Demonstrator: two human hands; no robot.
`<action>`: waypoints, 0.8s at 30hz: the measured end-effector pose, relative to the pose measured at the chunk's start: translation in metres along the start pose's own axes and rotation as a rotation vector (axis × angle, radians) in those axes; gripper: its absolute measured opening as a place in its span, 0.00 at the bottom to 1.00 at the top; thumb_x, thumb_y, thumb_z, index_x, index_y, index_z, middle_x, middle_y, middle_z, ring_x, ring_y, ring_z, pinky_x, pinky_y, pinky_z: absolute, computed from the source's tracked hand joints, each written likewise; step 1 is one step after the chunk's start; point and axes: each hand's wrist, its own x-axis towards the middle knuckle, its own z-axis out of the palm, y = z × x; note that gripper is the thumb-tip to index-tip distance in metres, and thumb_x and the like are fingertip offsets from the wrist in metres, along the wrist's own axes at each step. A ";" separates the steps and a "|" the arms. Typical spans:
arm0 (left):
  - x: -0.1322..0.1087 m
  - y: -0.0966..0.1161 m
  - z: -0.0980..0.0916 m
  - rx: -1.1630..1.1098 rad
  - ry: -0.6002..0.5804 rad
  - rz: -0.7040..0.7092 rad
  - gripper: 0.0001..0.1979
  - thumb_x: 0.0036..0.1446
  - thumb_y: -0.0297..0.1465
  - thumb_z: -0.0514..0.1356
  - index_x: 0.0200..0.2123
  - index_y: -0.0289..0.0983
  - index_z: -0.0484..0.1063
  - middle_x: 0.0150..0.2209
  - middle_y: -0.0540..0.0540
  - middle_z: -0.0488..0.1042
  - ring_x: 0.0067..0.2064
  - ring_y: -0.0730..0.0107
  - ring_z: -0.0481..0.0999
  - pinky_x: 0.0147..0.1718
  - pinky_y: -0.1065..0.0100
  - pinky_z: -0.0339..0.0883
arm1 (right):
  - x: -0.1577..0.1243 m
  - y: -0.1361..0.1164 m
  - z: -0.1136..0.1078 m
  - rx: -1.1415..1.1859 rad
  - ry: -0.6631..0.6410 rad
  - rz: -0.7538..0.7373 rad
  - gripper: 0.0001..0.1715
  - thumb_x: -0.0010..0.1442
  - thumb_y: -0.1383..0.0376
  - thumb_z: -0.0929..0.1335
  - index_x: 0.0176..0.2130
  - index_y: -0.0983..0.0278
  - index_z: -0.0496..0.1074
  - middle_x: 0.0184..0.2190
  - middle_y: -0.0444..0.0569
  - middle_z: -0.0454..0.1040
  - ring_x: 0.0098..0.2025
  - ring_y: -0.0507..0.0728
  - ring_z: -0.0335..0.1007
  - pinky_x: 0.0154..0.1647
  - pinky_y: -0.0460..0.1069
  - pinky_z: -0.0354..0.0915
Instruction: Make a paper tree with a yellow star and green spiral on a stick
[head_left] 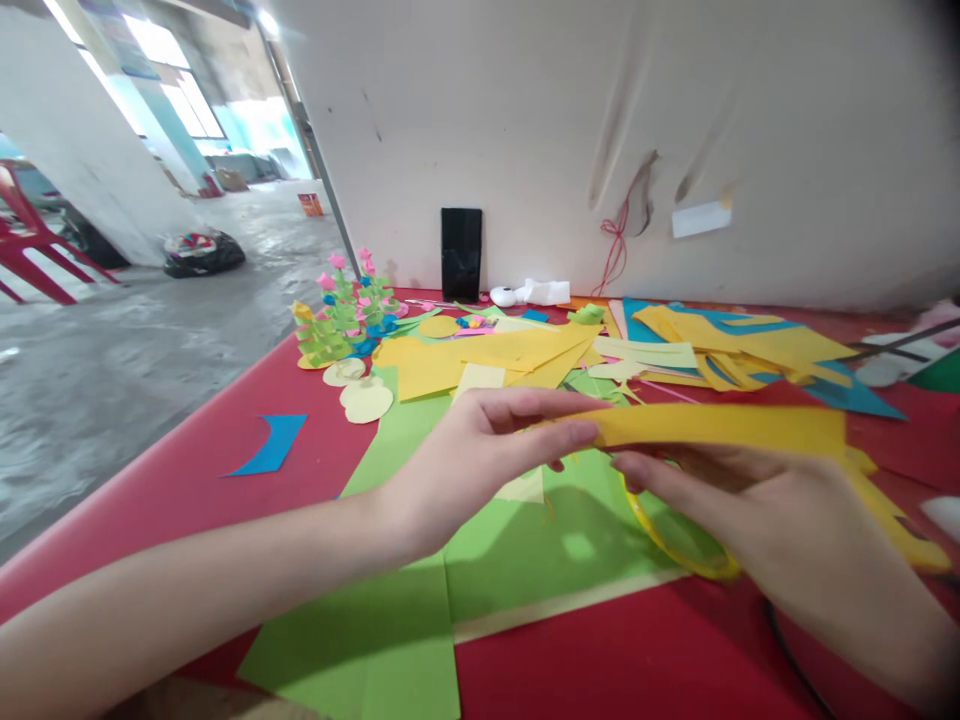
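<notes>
1. Blue paper scrap [268,446] lies alone on the red table [187,480].
2. Left hand [480,450] pinches the left end of a yellow paper strip [720,428], held up over green sheets [525,540].
3. Right hand [757,520] sits under the strip, fingers curled around a yellow loop [679,552].

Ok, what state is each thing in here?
Long yellow paper strip: held level above the red table.
Left hand: fingers pinching the strip's end.
Right hand: beneath strip, grip hidden.
Green paper sheets: lying flat.
Black phone: upright against wall, screen dark.
</notes>
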 end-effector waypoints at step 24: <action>0.003 0.005 -0.003 -0.015 -0.104 0.029 0.11 0.53 0.30 0.61 0.42 0.36 0.71 0.36 0.49 0.74 0.33 0.76 0.76 0.34 0.74 0.71 | -0.002 0.000 0.005 0.076 0.005 0.242 0.12 0.43 0.51 0.72 0.23 0.56 0.77 0.15 0.40 0.71 0.16 0.50 0.64 0.15 0.43 0.61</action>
